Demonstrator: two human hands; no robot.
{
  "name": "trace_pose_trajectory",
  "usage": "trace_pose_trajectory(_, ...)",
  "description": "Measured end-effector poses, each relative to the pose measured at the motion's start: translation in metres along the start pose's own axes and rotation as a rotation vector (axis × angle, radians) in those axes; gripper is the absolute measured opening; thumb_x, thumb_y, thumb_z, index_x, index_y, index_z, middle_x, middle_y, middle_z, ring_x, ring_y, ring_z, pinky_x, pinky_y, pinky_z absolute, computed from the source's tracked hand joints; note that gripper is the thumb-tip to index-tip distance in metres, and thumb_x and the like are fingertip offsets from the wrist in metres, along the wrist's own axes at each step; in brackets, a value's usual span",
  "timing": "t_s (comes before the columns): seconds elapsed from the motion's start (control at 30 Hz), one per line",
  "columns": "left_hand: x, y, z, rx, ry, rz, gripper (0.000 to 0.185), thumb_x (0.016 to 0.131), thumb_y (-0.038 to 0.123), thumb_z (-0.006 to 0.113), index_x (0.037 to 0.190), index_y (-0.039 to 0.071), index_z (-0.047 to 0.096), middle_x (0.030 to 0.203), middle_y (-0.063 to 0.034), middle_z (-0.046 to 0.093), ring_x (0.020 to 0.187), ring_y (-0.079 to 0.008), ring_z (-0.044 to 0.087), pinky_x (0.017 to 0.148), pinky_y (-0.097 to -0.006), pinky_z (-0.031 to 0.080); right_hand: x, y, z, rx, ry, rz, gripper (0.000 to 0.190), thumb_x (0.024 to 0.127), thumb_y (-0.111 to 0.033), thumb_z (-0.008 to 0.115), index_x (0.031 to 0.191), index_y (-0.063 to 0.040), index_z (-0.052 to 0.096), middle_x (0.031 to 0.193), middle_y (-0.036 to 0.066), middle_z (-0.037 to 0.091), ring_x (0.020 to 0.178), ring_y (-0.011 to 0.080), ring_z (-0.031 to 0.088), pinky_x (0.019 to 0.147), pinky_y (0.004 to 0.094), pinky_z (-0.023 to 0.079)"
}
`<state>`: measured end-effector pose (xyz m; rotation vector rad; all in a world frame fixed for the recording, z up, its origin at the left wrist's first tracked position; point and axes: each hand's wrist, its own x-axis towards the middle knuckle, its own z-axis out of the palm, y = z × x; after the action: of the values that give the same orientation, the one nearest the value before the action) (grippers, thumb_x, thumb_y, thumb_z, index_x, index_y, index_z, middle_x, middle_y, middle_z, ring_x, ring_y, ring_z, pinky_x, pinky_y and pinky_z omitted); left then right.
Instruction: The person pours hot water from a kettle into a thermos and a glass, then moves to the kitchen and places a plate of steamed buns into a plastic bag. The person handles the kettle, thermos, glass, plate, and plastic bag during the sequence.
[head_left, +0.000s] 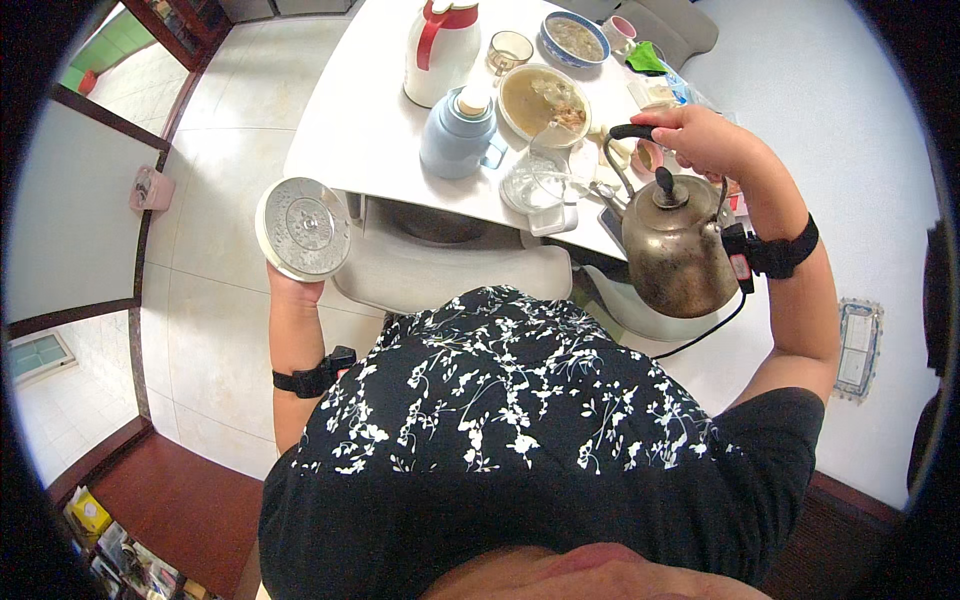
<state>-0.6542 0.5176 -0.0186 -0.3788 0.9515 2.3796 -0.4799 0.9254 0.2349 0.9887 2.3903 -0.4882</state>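
Observation:
My right hand (690, 139) grips the black handle of a worn metal kettle (679, 255), lifted at the table's near right edge. The kettle's lid with its black knob is on. Its spout (611, 196) points left at a clear pitcher (529, 187) with a pale handle, standing near the edge. Whether water runs from the spout, I cannot tell. Off the table's left corner, my left hand (296, 283) holds a round pale lid (306, 229), its droplet-covered underside facing up; the lid hides most of the fingers.
On the white table (352, 127) stand a light blue thermos jug (454, 139), a white-and-red jug (442, 64), a glass cup (510, 51), a large soup bowl (536, 101) and a blue-patterned bowl (576, 39). A chair (457, 274) is tucked at the near edge.

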Motion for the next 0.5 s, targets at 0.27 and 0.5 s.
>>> trace_pose_trajectory(0.27,0.012,-0.004,-0.019,0.034,-0.028,0.003,0.046,0.095,0.039,0.042,0.128,0.008,0.050,0.120,-0.0117,0.058,0.107,-0.0285,0.060,0.087,-0.0464,0.055,0.009,-0.011,0.007,-0.022,-0.037,-0.018,0.040,0.093,-0.020,0.045,0.132,-0.027,0.054,0.062,0.002,0.054,0.046,0.0108,0.049,0.037,0.0267,0.041)
trace_pose_trajectory(0.5,0.007,-0.003,-0.015,-0.018,-0.024,-0.007,0.045,0.094,0.038,0.042,0.127,0.008,0.050,0.120,-0.0116,0.059,0.106,-0.0281,0.060,0.086,-0.0463,0.055,0.020,-0.013,0.011,-0.112,-0.044,0.004,0.040,0.094,-0.021,0.045,0.133,-0.026,0.053,0.060,0.003,0.055,0.045,0.0122,0.051,0.037,0.0294,0.042)
